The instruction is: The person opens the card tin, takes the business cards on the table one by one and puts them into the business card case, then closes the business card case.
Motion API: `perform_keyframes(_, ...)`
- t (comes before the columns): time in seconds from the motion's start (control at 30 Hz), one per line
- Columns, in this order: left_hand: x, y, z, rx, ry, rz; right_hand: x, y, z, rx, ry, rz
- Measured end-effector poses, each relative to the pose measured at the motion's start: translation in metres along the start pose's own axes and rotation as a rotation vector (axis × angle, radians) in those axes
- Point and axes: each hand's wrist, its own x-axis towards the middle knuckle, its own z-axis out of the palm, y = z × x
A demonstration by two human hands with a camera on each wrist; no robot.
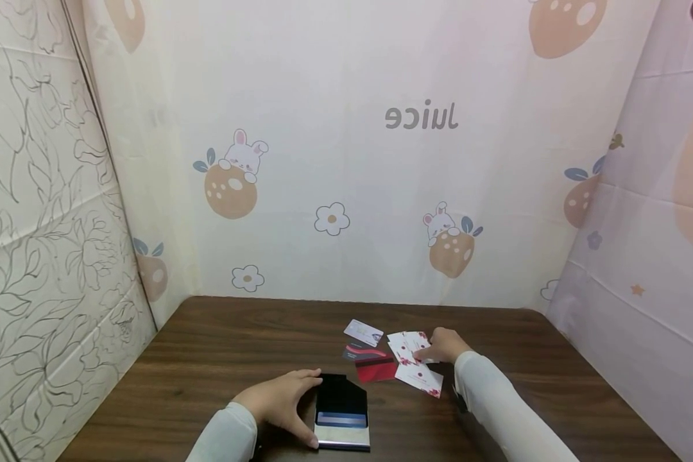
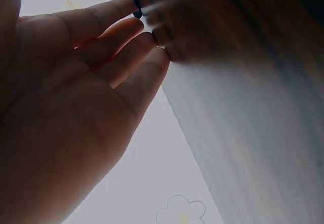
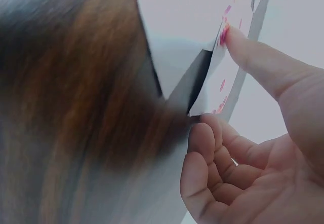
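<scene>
On the near part of the table lies a black card holder (image 1: pixel 342 398) with its lid folded back and a blue card (image 1: pixel 342 419) in its pocket. My left hand (image 1: pixel 283 401) touches its left side, thumb at the near corner and a finger at the far corner. In the left wrist view the fingers (image 2: pixel 129 64) look fairly straight, tips at the table. My right hand (image 1: pixel 447 346) pinches a white floral card (image 1: pixel 407 346) by its edge; the right wrist view shows the thumb on the card's face (image 3: pixel 223 72) and the other fingers curled by its edge.
Another white floral card (image 1: pixel 421 378) lies nearer me, partly overlapped. To its left are a red card (image 1: pixel 375 368), a dark card with a red band (image 1: pixel 355 351) and a pale card (image 1: pixel 364 332). Patterned cloth walls (image 1: pixel 335 160) border the wooden table (image 1: pixel 237 340).
</scene>
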Motion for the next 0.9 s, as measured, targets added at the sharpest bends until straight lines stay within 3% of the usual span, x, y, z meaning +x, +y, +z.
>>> perform_keyframes(0.9, -0.0001, 0.0008, -0.001, 0.0, -0.001, 0.004, -0.0012, 0.0066, 0.0008, 0.126, 0.014, 0.021)
